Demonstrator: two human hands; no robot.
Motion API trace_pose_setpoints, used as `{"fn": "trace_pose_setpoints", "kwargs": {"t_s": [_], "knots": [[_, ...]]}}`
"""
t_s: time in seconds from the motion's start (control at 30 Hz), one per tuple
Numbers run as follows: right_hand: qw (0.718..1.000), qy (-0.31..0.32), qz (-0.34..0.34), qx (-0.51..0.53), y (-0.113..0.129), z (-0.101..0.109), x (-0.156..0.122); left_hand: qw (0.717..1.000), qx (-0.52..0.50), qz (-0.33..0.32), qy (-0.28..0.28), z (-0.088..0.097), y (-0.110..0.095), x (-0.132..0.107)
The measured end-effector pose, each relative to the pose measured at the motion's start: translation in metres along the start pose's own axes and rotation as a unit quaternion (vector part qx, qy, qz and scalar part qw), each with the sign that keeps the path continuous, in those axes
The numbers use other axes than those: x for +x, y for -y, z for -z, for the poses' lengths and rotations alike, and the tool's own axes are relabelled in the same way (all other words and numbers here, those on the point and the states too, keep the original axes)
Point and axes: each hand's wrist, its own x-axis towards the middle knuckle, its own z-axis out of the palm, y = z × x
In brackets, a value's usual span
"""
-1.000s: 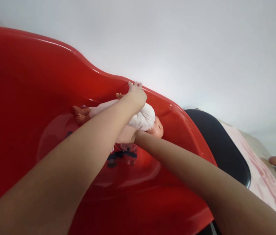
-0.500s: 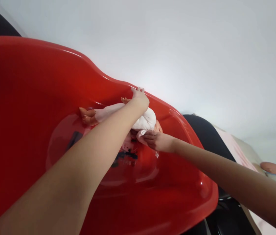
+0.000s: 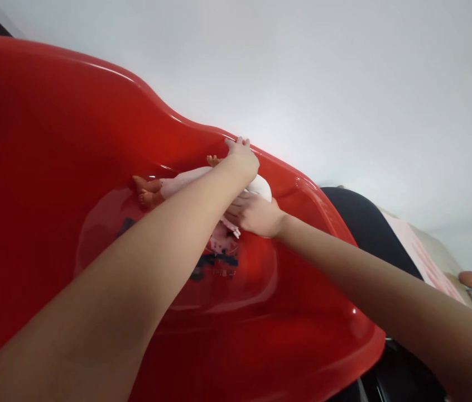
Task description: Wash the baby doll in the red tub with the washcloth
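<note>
The baby doll [image 3: 181, 180] lies in the red tub [image 3: 52, 117], toward the far side, feet to the left. It might slide or roll if the right hand [image 3: 259, 213] pushes too hard, because the tub looks slick. Those fingers are close together against the doll's near side, by a pink cloth [image 3: 230, 225]; I can't tell if they grip it. The left hand [image 3: 243, 152] has fingers a bit apart at the tub's far edge; I can't tell if it holds anything.

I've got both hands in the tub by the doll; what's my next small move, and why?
Probably slide the right hand slightly along the doll toward its feet: the hand lies against the doll's near side, with what looks like a pink cloth just below it, and both feet show uncovered. The left hand is near the tub's far rim; its grip is unclear.
</note>
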Motion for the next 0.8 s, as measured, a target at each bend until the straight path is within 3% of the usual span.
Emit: {"fn": "trace_pose_setpoints", "kwargs": {"t_s": [0.1,0.2,0.3,0.43,0.6,0.7,0.8], "knots": [[0.998,-0.055,-0.026,-0.027,-0.003,-0.006,-0.063,1.0,-0.011,-0.009,-0.002,0.001,0.0,-0.001],[0.996,-0.066,-0.048,-0.032,0.003,-0.016,-0.119,0.998,-0.067,-0.001,-0.003,0.002,0.0,0.0],[0.997,-0.051,-0.038,-0.031,0.011,-0.023,-0.144,0.994,-0.105,0.008,-0.009,0.002,0.0,0.002],[0.996,-0.073,-0.017,-0.049,0.015,-0.012,-0.126,0.999,-0.05,0.006,0.008,0.004,0.0,-0.001],[0.989,-0.144,0.0,-0.038,0.009,0.017,-0.059,1.0,-0.014,0.0,0.024,0.008,-0.001,-0.009],[0.992,-0.12,-0.008,-0.033,0.0,0.019,-0.028,0.997,-0.078,0.011,0.009,0.008,-0.002,-0.01],[0.997,-0.068,0.001,-0.039,-0.008,0.006,-0.025,0.984,-0.175,0.022,-0.029,0.004,-0.001,-0.004]]}}
